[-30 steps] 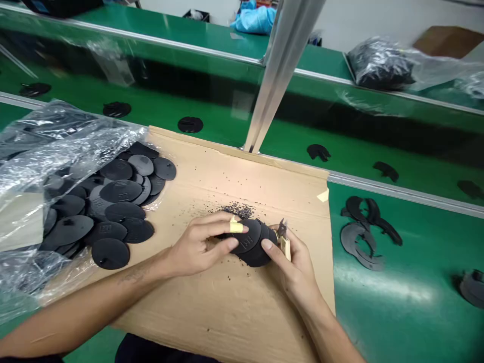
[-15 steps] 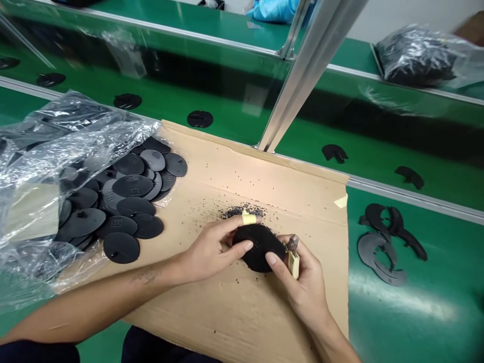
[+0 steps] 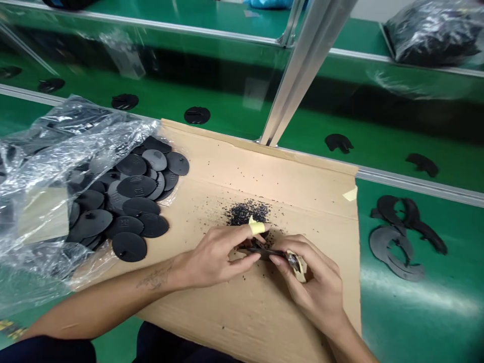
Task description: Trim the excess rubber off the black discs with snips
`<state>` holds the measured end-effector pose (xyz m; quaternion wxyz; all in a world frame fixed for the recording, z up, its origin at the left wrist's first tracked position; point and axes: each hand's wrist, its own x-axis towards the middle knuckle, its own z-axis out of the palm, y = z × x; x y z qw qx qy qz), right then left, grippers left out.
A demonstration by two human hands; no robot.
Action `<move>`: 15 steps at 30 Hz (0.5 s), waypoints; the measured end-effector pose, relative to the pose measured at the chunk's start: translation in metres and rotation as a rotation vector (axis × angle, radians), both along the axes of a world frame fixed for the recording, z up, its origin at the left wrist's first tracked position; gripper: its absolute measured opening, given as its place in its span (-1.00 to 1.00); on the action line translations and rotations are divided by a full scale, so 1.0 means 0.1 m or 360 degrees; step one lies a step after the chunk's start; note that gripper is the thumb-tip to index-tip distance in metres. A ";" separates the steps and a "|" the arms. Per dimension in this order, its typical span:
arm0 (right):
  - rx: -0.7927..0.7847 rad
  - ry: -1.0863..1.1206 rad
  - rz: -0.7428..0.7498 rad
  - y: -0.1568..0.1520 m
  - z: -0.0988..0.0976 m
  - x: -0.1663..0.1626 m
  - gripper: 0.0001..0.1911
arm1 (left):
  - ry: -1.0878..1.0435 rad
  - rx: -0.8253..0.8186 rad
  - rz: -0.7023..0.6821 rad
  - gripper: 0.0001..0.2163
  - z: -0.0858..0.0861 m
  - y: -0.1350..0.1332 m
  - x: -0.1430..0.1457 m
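Note:
My left hand [image 3: 219, 254] pinches a thin black disc [image 3: 261, 250] at its left side, with yellow tape round the index finger. The disc is tilted nearly edge-on, so little of its face shows. Thumb and index finger of my right hand [image 3: 315, 277] close on the disc's right end. Tucked in that palm is a small metal tool with a cream tape-wrapped handle [image 3: 298, 267]; its kind is unclear. Just beyond the fingers, a heap of small black scraps [image 3: 247, 210] lies on the cardboard sheet [image 3: 242, 312].
A pile of black discs [image 3: 136, 186] spills from a clear plastic bag [image 3: 79, 136] at left. Ring-shaped black pieces [image 3: 391, 247] lie at right on the green table [image 3: 434, 312]. Behind the cardboard, a metal post [image 3: 295, 75] rises beside a strip holding spaced black parts [image 3: 197, 115].
The disc has tipped from showing its broad face to nearly edge-on, with both hands still on it. The whole view has shifted slightly, and more of the scrap heap shows.

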<state>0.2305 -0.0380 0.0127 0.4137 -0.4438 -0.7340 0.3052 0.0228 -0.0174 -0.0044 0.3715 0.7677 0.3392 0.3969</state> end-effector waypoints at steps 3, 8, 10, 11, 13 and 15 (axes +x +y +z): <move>0.0150 -0.0003 0.0017 -0.02 -0.01 0.00 -0.75 | -0.0104 -0.0035 -0.0005 -0.71 -0.01 0.02 0.01; 0.0322 0.0029 0.0068 -0.02 -0.04 0.01 -0.68 | -0.0264 -0.0015 -0.0086 -0.77 0.01 0.08 0.02; 0.0356 0.0010 0.0093 -0.02 -0.06 0.01 -0.68 | -0.0291 0.0049 -0.0139 -0.74 0.01 0.09 0.02; 0.0367 0.0000 0.0102 -0.01 -0.07 0.01 -0.68 | -0.0296 0.0085 -0.0166 -0.74 0.01 0.10 0.02; 0.0379 -0.0006 0.0111 -0.01 -0.08 0.01 -0.68 | -0.0282 0.0148 -0.0185 -0.76 0.01 0.10 0.01; 0.0378 0.0011 0.0120 -0.01 -0.09 0.00 -0.68 | -0.0241 0.0195 -0.0155 -0.79 0.01 0.10 -0.01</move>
